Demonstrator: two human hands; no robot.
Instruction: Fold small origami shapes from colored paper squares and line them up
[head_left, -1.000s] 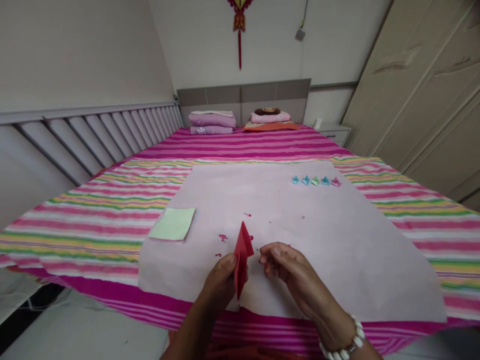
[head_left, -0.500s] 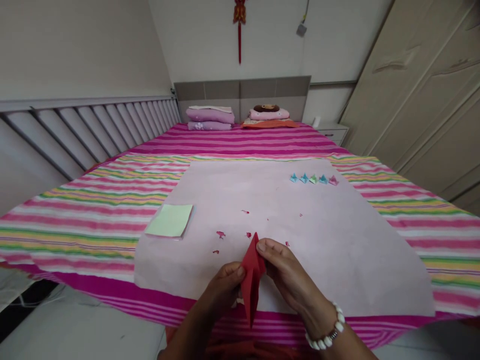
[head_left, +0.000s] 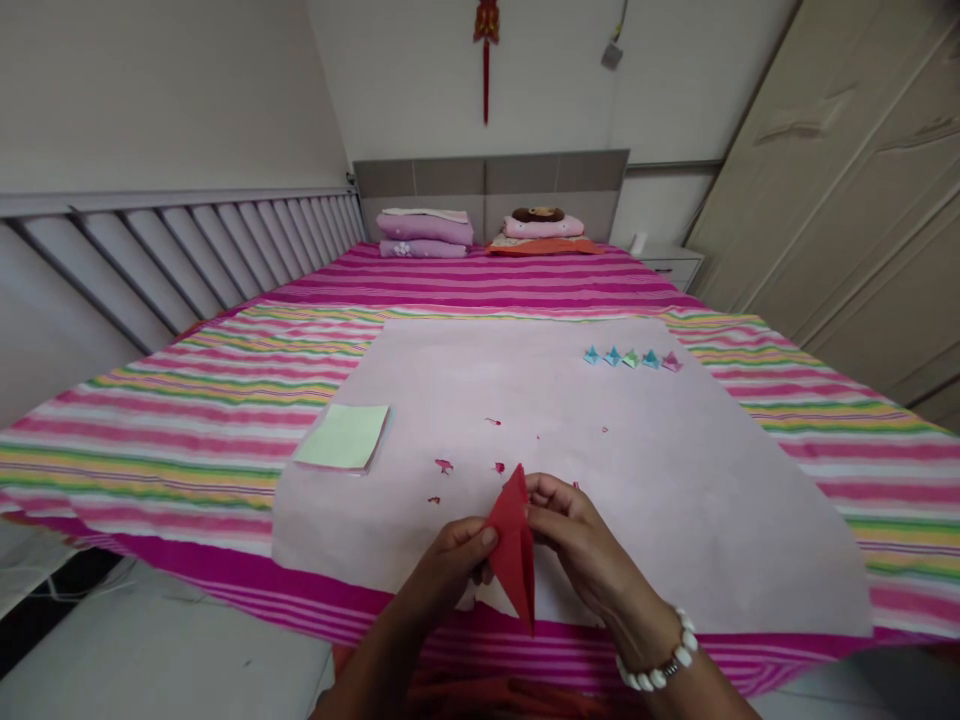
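Observation:
A folded red paper (head_left: 514,545), long and pointed at both ends, is held upright between both my hands above the near edge of a pale pink sheet (head_left: 675,480) on the bed. My left hand (head_left: 450,565) pinches its left side with thumb and fingers. My right hand (head_left: 577,545), with a white bead bracelet at the wrist, grips its right side near the top. Small red paper scraps (head_left: 444,466) lie on the sheet just beyond my hands.
A stack of pale green square papers (head_left: 343,438) lies left on the sheet. A row of several small folded paper shapes (head_left: 631,358) sits at far right. The striped bedspread (head_left: 187,400) covers the bed; folded bedding (head_left: 424,234) lies at the headboard. A slatted rail runs left, a wardrobe right.
My right hand has come in and taken hold of the red paper, which my left hand held alone a second ago. The paper has dropped lower and turned slightly.

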